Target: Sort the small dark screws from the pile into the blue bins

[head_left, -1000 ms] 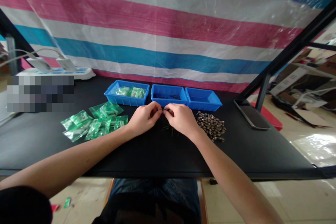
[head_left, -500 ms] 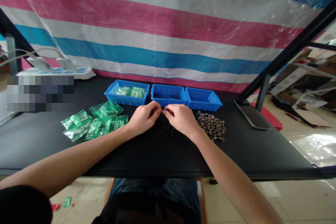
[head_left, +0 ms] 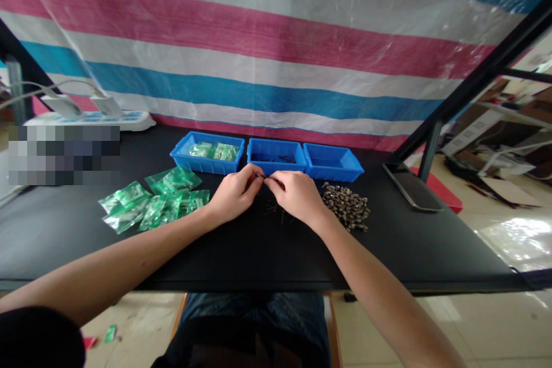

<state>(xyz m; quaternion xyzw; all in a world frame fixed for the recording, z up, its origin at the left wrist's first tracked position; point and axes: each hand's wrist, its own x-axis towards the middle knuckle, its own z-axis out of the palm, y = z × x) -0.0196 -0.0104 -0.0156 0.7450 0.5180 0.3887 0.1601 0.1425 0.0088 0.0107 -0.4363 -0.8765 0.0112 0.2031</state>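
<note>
My left hand [head_left: 236, 192] and my right hand [head_left: 295, 195] meet fingertip to fingertip over the black table [head_left: 259, 247], just in front of the middle blue tray [head_left: 276, 156]. Both hands are pinched closed on a small dark part too tiny to name. A few thin dark pieces [head_left: 276, 211] lie on the table under my hands. A heap of small metal parts [head_left: 347, 211] sits just right of my right hand. Green plastic bags [head_left: 150, 202] lie spread to the left of my left hand.
Three blue trays stand in a row at the back: the left one [head_left: 207, 152] holds green bags, the right one [head_left: 333, 162] looks bare. A phone [head_left: 409, 192] lies at the right. A white power strip [head_left: 90, 118] sits far left by the striped tarp.
The hands have stayed together in the same spot, with only slight finger movement; the view has shifted a little.
</note>
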